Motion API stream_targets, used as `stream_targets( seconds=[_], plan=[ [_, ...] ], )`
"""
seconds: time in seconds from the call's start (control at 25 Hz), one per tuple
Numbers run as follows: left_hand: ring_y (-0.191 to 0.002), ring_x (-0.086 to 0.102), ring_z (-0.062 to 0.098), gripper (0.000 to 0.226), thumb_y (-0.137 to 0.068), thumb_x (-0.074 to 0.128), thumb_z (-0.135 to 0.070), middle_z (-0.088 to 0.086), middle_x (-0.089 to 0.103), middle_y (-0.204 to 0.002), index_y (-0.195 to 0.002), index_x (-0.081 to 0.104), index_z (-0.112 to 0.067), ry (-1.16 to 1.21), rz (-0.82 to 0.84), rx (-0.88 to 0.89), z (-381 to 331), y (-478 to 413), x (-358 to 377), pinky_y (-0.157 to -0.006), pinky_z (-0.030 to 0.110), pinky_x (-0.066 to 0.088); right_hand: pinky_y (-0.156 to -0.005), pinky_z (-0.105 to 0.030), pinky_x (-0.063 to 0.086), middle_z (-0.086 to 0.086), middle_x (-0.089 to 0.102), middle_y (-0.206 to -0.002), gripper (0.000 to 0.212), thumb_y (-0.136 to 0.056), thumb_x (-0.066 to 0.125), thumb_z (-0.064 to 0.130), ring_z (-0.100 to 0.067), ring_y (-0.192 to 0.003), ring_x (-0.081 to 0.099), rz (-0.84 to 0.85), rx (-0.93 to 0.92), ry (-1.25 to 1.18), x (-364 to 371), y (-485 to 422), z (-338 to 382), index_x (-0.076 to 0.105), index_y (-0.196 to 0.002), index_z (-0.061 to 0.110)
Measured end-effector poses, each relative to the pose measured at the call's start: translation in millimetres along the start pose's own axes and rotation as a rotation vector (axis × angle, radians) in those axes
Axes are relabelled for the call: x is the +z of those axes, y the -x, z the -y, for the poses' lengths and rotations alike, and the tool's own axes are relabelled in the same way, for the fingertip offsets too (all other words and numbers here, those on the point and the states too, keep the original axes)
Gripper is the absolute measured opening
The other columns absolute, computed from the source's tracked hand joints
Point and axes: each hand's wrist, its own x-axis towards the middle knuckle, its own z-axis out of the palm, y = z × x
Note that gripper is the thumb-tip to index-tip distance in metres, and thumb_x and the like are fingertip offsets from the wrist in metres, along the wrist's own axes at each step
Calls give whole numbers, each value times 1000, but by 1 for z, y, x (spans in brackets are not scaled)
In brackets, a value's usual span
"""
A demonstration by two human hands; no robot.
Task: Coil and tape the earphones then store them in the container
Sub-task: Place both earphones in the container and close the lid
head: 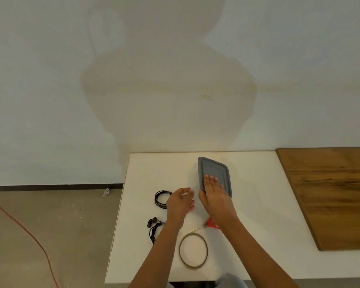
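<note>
Soft, even light is filling the scene, coming from behind the person and throwing a broad, fuzzy-edged shadow (166,96) onto the wall (40,80). The white table (258,215) is showing bright without glare, and a faint shadow is lying beside the right hand (213,196). The left hand (180,202) is blurring at its fingertips. Wide-angle distortion is bowing the table's edges, and the whole picture is looking slightly soft

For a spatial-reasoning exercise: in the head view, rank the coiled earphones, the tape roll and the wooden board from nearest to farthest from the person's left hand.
1. Coiled earphones: right beside the left hand, on its left.
2. Tape roll: closer to the person, beside the forearm.
3. Wooden board: far right.
</note>
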Motion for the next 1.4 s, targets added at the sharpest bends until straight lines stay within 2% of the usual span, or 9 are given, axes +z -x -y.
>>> stream_targets(
  seconds=[0.16, 0.28, 0.52, 0.72, 0.84, 0.92, 1.04, 1.24, 1.4],
  plan=[
    [-60, 62, 15, 15, -83, 69, -7, 13, 67, -76, -95, 63, 1, -97, -69, 78, -3, 2, 0, -57, 21, 56, -70, -28, 52, -9, 68, -101, 36, -100, 43, 21, -20, -79, 64, -434, 306, -430, -40, 11, -7, 51, -132, 8],
    [-63, 62, 17, 13, -84, 68, -6, 12, 66, -79, -93, 62, 1, -90, -100, 72, -4, 2, -3, -57, 20, 57, -69, -33, 54, -5, 65, -94, 23, -98, 47, 15, -22, -82, 63, -765, 687, -676, -46, 11, -46, 62, -112, 5],
    [-64, 63, 16, 15, -85, 69, -6, 15, 66, -86, -96, 62, 1, -114, -121, 64, 3, 2, -6, -58, 21, 57, -82, -40, 57, -18, 67, -107, 30, -88, 65, 9, -34, -93, 68, -612, 1216, -1029, -10, 20, -114, 63, -115, -4],
    [-65, 60, 17, 18, -85, 68, -3, 14, 67, -87, -100, 60, -1, -97, -68, 48, -5, 10, -23, -62, 28, 58, -92, -48, 49, -26, 58, -124, 41, -92, 60, 18, -40, -111, 56, -408, 1129, -517, -15, 29, -101, 55, -127, -3],
    [-77, 63, 15, 15, -85, 63, -2, 3, 68, -84, -99, 65, -6, -246, -215, 182, -13, 10, -48, -66, 17, 53, -81, -35, 50, -18, 62, -112, 28, -92, 55, 6, -24, -96, 58, -549, 701, -494, -28, 13, -66, 60, -119, 1],
    [-87, 61, 14, 20, -85, 60, 0, 0, 67, -93, -103, 65, -9, -376, -329, 260, -12, 6, -65, -67, 8, 45, -73, -36, 56, -12, 66, -98, 23, -92, 54, 5, -20, -80, 64, -350, 361, -570, -28, -7, -27, 66, -111, 6],
    [-97, 60, 22, 29, -83, 58, 0, 3, 63, -109, -111, 60, -10, -429, -388, 226, -5, 2, -81, -80, 34, 55, -80, -43, 54, -14, 65, -106, 26, -94, 48, 10, -28, -90, 66, 183, 76, -405, -6, -42, 32, 66, -112, 4],
    [-74, 58, 10, 33, -83, 61, -2, 3, 58, -110, -115, 56, -10, -514, -331, 145, 6, 1, -98, -48, 17, 46, -64, -30, 39, -15, 57, -86, 12, -89, 54, 7, -27, -77, 53, 483, 100, -57, 33, -65, 84, 60, -86, -2],
    [-80, 57, 11, 34, -82, 67, -3, 5, 60, -107, -113, 56, -7, -613, -302, 158, 12, 4, -106, -52, 9, 39, -61, -30, 39, -15, 63, -87, 13, -82, 51, -11, -30, -80, 63, 470, 65, 73, 44, -57, 86, 56, -79, 1]
  ],
)
